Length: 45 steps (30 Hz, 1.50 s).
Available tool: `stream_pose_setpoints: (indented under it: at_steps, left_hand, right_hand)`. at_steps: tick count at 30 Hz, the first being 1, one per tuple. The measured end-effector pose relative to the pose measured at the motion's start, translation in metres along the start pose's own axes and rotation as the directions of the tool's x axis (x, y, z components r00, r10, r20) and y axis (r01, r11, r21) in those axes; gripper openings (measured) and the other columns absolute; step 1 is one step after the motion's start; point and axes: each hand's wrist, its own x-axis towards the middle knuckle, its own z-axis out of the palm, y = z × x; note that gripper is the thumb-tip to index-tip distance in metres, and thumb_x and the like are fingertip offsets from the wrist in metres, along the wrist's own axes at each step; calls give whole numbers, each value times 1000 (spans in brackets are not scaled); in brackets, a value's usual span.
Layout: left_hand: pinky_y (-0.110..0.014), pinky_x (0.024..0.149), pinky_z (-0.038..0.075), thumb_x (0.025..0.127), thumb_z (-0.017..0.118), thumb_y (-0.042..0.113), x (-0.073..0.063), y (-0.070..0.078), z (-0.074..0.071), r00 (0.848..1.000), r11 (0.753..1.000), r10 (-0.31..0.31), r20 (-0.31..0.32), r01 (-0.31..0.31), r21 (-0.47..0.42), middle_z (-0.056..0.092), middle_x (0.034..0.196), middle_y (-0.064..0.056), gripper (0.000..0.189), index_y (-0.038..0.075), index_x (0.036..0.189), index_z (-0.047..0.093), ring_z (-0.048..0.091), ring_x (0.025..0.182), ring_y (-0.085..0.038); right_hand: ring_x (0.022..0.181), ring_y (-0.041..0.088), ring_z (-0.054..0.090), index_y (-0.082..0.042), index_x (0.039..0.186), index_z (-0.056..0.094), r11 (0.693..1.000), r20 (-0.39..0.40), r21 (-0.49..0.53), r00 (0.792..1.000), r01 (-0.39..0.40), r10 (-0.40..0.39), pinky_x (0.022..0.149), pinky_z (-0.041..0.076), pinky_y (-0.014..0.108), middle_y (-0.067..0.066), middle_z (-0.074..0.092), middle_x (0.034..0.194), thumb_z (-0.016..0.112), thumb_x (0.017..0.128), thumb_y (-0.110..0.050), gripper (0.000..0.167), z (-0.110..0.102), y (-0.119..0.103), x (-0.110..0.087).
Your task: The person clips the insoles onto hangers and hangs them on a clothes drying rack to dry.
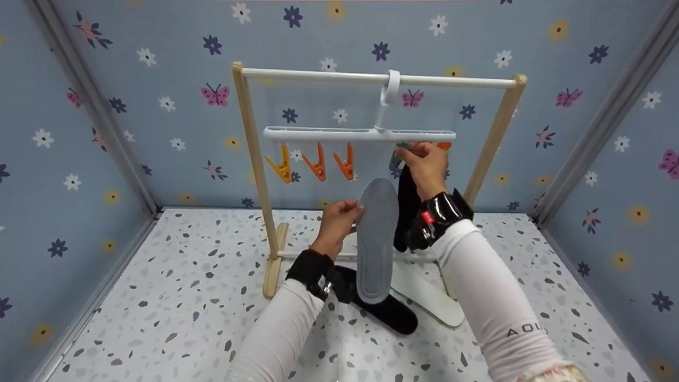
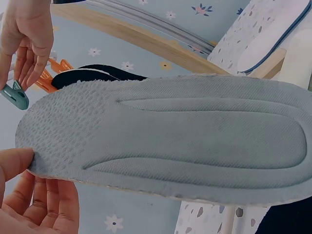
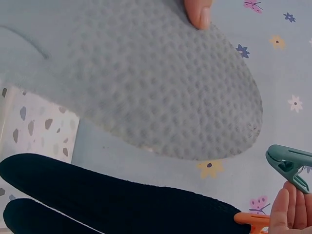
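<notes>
My left hand [image 1: 335, 225] pinches a grey insole [image 1: 377, 239] by its side edge near the toe end, holding it upright below the hanger. In the left wrist view, the insole's dimpled toe area and grooved heel are visible. My right hand [image 1: 429, 168] pinches a teal clothespin [image 3: 287, 163] under the right part of the white hanger [image 1: 318, 135]. The insole's toe end is apart from this clothespin. Close by, a black insole [image 3: 122, 195] hangs from an orange clothespin [image 3: 251, 219], with another dark insole edge beside it.
A wooden rack [image 1: 248, 132] with a white top bar [image 1: 318, 76] carries the hanger. One yellow clothespin [image 1: 284, 164] and two orange clothespins [image 1: 318, 163] hang at its left. A black insole [image 1: 395, 317] and a white insole [image 1: 432, 300] lie on the speckled surface [image 1: 175, 297].
</notes>
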Motion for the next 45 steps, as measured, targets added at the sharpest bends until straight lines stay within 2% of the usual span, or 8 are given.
stream_pose_setpoints:
  at_steps: [7,17,23,28,32,38,45]
  left_hand:
    - [-36,84,51,93,60,16,1,3,2,1000,1000,16,6,-16,9,61,108,-10,25,3,114,62,60,99,-21]
    - [-35,82,50,94,59,17,4,3,7,999,999,45,12,-45,13,62,105,-9,21,3,109,63,59,95,-19]
    - [-33,79,51,94,59,16,6,3,9,1000,1000,23,2,-23,7,61,102,-8,20,2,107,64,58,92,-18]
    - [-30,73,49,93,60,16,8,2,8,999,1000,29,-22,-28,13,60,98,-6,19,2,106,64,56,86,-15]
    - [-28,71,48,93,60,16,7,3,9,999,999,35,-16,-35,16,61,98,-5,21,2,108,65,55,86,-14]
    - [-30,75,50,94,60,17,9,3,12,1000,1000,19,-5,-19,11,62,102,-7,22,3,109,65,57,90,-16]
    - [-33,81,51,93,61,18,11,1,13,1000,1000,-19,-20,19,-25,63,107,-9,23,3,111,65,60,96,-19]
  right_hand:
    - [84,12,56,4,102,66,1000,-2,25,1000,1,-1,74,48,25,5,64,93,77,79,-14,31,-3,0,0]
    - [80,11,57,0,93,68,986,-23,159,998,-47,52,77,47,23,-3,62,80,78,77,-13,23,-3,2,1]
    - [77,11,56,-3,87,67,983,-31,174,998,-56,63,74,46,23,-4,62,77,79,76,-12,18,-3,2,-1]
    - [74,10,55,-1,87,67,981,-37,191,998,-43,51,70,46,22,-6,61,73,78,76,-10,18,0,2,-3]
    - [73,10,53,-2,84,66,980,-49,196,998,-24,34,67,45,22,-6,59,71,77,77,-9,15,0,1,-4]
    - [66,8,50,-5,76,65,979,-99,202,995,20,0,61,42,21,-6,57,66,77,76,-7,13,4,1,-4]
    - [61,7,50,-2,75,65,969,-105,245,994,27,-1,60,43,22,-6,57,64,76,76,-2,11,9,0,-7]
